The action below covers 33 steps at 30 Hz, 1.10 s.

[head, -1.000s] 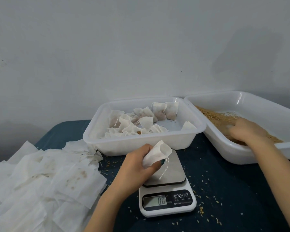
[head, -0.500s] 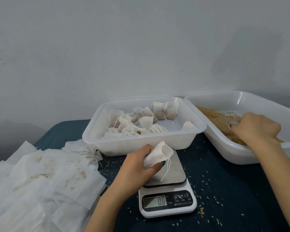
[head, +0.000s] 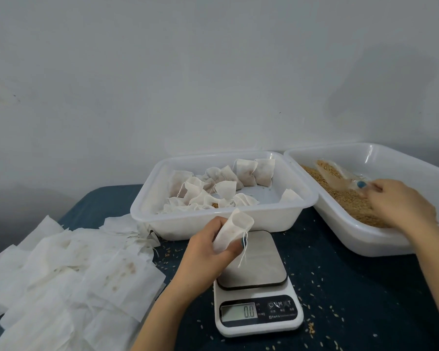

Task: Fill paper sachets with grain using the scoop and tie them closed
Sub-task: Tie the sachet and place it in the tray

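Head view: the left hand (head: 208,252) has its fingers and thumb curled round an empty paper sachet (head: 235,233), holding it with the open mouth tilted up and to the right. A thin drawstring (head: 243,252) dangles from it over the steel platform (head: 256,262) of a white kitchen scale (head: 257,323) just below and to the right of that hand. Well off to the right, the right hand (head: 401,206) pinches the handle of a clear plastic scoop (head: 337,173). The scoop is loaded with grain and sits over the heap of grain (head: 350,202) in a white tray (head: 365,245) under that hand. Just beyond the left hand stands a second white tray (head: 213,220) holding a jumble of filled, tied sachets (head: 241,174); its right rim is close beside the grain tray. To the left of the left hand lies a loose, overlapping pile of flat empty sachets (head: 69,274), some with brownish stains. Everything rests on a dark blue cloth (head: 352,287) sprinkled with stray grains, thickest around the scale. Behind the trays rises a plain pale grey wall (head: 213,72) with faint smudges. The scale's display (head: 240,312) reads 0.0; beside it the buttons show a power symbol, an M and a T, and the small print beneath them cannot be read.
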Available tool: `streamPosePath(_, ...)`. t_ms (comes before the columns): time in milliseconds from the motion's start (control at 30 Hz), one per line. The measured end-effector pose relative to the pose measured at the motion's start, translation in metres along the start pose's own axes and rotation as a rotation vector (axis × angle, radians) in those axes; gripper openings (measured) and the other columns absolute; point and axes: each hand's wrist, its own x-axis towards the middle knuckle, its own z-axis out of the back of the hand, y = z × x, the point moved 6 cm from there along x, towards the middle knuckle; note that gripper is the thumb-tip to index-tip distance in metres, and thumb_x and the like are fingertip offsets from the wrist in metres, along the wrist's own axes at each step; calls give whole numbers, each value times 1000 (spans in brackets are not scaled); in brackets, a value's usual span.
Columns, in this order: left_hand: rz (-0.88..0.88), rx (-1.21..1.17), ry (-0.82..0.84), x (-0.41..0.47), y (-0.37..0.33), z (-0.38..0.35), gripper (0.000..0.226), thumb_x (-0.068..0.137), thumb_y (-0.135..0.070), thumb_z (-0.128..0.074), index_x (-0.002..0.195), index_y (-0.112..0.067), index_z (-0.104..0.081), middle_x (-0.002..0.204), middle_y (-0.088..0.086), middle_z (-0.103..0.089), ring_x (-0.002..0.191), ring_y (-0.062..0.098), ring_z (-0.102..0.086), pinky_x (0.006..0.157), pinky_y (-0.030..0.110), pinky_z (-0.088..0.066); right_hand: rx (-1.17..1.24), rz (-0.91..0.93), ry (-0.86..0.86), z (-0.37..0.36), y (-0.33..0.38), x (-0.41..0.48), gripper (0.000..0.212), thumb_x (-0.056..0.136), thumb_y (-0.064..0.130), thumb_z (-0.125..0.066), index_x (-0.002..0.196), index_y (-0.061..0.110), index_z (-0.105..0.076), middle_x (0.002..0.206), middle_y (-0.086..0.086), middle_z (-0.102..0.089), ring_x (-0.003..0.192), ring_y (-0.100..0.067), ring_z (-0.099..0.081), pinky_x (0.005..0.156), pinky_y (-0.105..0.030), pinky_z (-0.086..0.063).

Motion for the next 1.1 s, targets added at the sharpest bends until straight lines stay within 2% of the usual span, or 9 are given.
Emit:
streamPosePath(100, 16, 18, -7, 1, 4, 3, 17, 78, -46, -65, 94, -41, -61, 84, -22, -67, 73, -4, -61, 63, 8, -43, 75, 122, -21, 2, 11, -6, 24, 103, 33, -41, 110, 28, -64, 77, 0, -64, 67, -21, -56, 55, -29, -35)
streamPosePath(267, 29, 63, -9, 2, 9, 4, 14, 86, -29, -71, 93, -37, -61, 81, -24, -65, 71, -5, -59, 62, 7, -41, 126, 308, -40, 9, 43, -31, 29, 101, 22, -44, 124, 29, -60, 90, 8, -62, 72, -15, -53, 58, -30, -36)
streamPosePath(433, 48, 83, -28, 1, 13, 7, 17, 86, -27, -72, 89, -39, -60, 77, -24, -65, 67, -5, -58, 60, 8, -41, 201, 556, 10, 9, 77, -67, 31, 99, 19, -44, 121, 27, -65, 110, 9, -68, 102, -20, -61, 93, -48, -45)
streamPosePath(533, 59, 90, -44, 1, 14, 10, 15, 87, -28, -71, 92, -37, -60, 79, -23, -66, 69, -3, -60, 60, 8, -42, 213, 666, 52, 4, 89, -78, 34, 97, 23, -41, 121, 25, -65, 114, 11, -67, 110, -18, -60, 101, -52, -41)
streamPosePath(700, 57, 82, -85, 1, 13, 16, 15, 87, -25, -70, 95, -35, -61, 82, -22, -67, 71, -3, -61, 63, 9, -44, 195, 800, 3, 8, 98, -85, 39, 94, 40, -36, 119, 30, -65, 105, 33, -56, 102, -6, -54, 94, -37, -32)
streamPosePath(767, 56, 72, -105, 1, 12, 18, 16, 87, -25, -69, 96, -36, -61, 85, -23, -67, 74, -3, -61, 64, 7, -44, 181, 811, -12, 10, 98, -82, 36, 94, 38, -39, 118, 31, -65, 105, 37, -53, 102, -3, -51, 93, -34, -28)
streamPosePath(867, 56, 69, -126, 1, 10, 20, 15, 86, -28, -69, 95, -36, -60, 86, -23, -67, 74, -3, -61, 65, 8, -44, 87, 825, -33, 14, 97, -78, 40, 94, 42, -36, 116, 30, -67, 109, 20, -64, 104, -13, -55, 94, -35, -28)
streamPosePath(967, 59, 74, -131, 2, 11, 21, 16, 86, -28, -70, 96, -36, -60, 85, -24, -66, 74, -3, -61, 64, 8, -44, -32, 897, -121, 18, 105, -81, 24, 94, 25, -54, 112, 24, -69, 102, 12, -66, 98, -26, -62, 96, -41, -32)
streamPosePath(1100, 39, 104, -97, 1, 10, 19, 22, 86, -24, -72, 99, -37, -59, 88, -28, -66, 78, -5, -62, 64, 7, -44, -90, 964, -174, 24, 117, -87, 22, 90, 23, -61, 108, 20, -72, 99, 3, -71, 95, -29, -66, 104, -51, -33)
